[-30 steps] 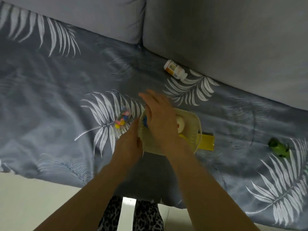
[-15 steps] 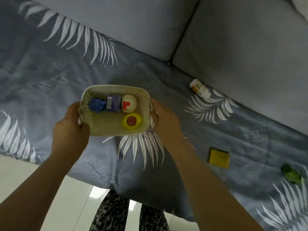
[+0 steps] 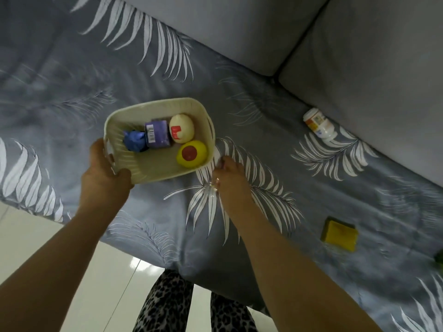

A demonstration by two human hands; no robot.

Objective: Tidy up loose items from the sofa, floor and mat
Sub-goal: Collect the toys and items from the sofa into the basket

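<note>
A cream plastic basket (image 3: 153, 109) is over the leaf-print sofa cover (image 3: 72, 92). It holds a blue crumpled item (image 3: 134, 141), a purple box (image 3: 157, 134), a cream ball with a red mark (image 3: 181, 128) and a yellow ball with a red dot (image 3: 191, 153). My left hand (image 3: 105, 173) grips the basket's near left corner. My right hand (image 3: 227, 180) is down on the cover just off the basket's right corner, its back towards me and its fingers hidden. A white pill bottle (image 3: 317, 127), a yellow pad (image 3: 339, 236) and a green toy (image 3: 440, 258) lie loose on the seat.
Grey back cushions (image 3: 359, 56) run along the top and right. White floor tiles (image 3: 60, 248) show below the seat's front edge. My legs in leopard-print trousers (image 3: 167, 305) stand against the sofa front.
The basket has been carried left across the seat, away from the yellow pad. My right hand has come off its right side and dropped onto the cover. My left hand still holds it.
</note>
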